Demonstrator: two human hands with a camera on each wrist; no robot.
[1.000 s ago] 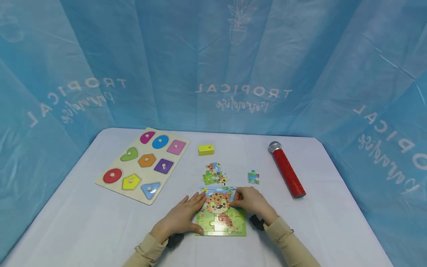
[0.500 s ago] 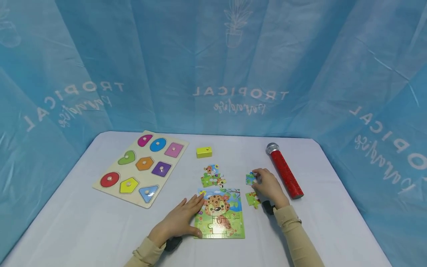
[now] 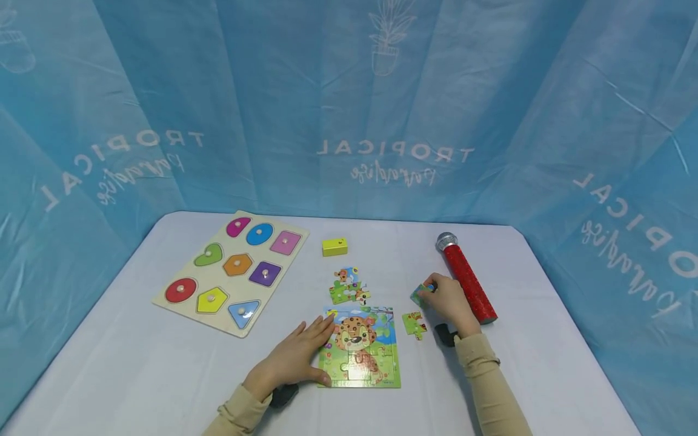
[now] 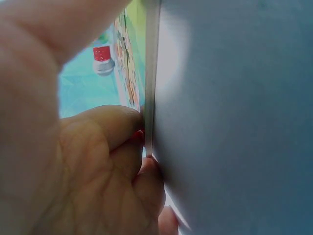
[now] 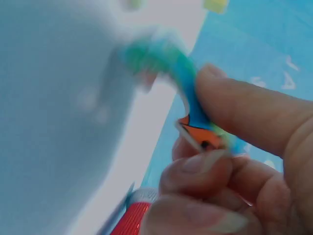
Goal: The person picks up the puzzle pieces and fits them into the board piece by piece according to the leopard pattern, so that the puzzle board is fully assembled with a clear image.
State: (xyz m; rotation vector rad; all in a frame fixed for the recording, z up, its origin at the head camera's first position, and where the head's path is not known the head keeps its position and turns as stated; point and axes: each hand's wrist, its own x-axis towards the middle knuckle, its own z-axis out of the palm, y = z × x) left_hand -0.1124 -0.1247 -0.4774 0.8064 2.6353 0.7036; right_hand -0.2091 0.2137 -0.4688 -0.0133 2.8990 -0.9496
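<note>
A jigsaw puzzle of a cartoon leopard lies in its tray on the table. My left hand rests along the tray's left edge with fingers spread; in the left wrist view its fingers press against the tray's side. Right of the tray, my right hand pinches a puzzle piece between thumb and fingers. Up close, that piece is blue and green with an orange corner, tilted and partly blurred. A green loose piece lies between the tray and the right hand.
Several loose pieces lie just behind the tray, with a yellow block beyond them. A board of knobbed shapes is at the left. The red microphone lies close to the right hand. A blue curtain hangs behind the table.
My right hand has left the tray's right side, reached the blue-green puzzle piece to the right, and now holds it turned and shifted rightward. The left hand stays put.
</note>
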